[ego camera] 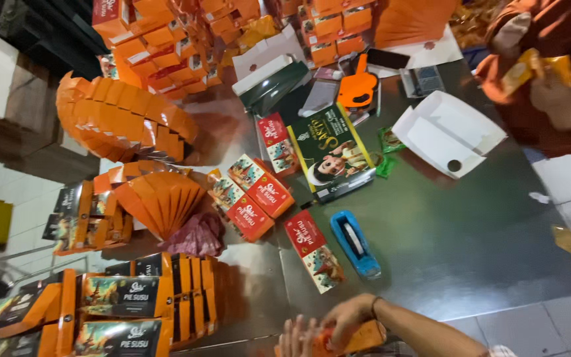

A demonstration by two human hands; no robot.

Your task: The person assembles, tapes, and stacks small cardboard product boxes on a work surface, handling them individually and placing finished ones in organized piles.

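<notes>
I have a small orange carton (358, 337) between both hands at the near edge of the steel table (470, 231), almost out of view at the bottom. My right hand (348, 316) curls over its top, fingers closed on it; my left hand (297, 337) presses flat against its left end, fingers spread. I judge this to be the folding or closing step on one box, with the carton held just off the table edge.

Just beyond my hands lies a red and white flat box (314, 250), and beside it on the right a blue tape dispenser (355, 243). Further off sit two more red boxes (251, 196) and a large dark green box (332, 151). Fanned orange carton blanks (160, 198) and stacked packs (127, 311) crowd the left. Another person in orange (550, 73) works at the far right, holding a small packet.

The next move, as I see it, calls for keeping the ends square while the flap goes in, since the card is thin and would crease easily.
</notes>
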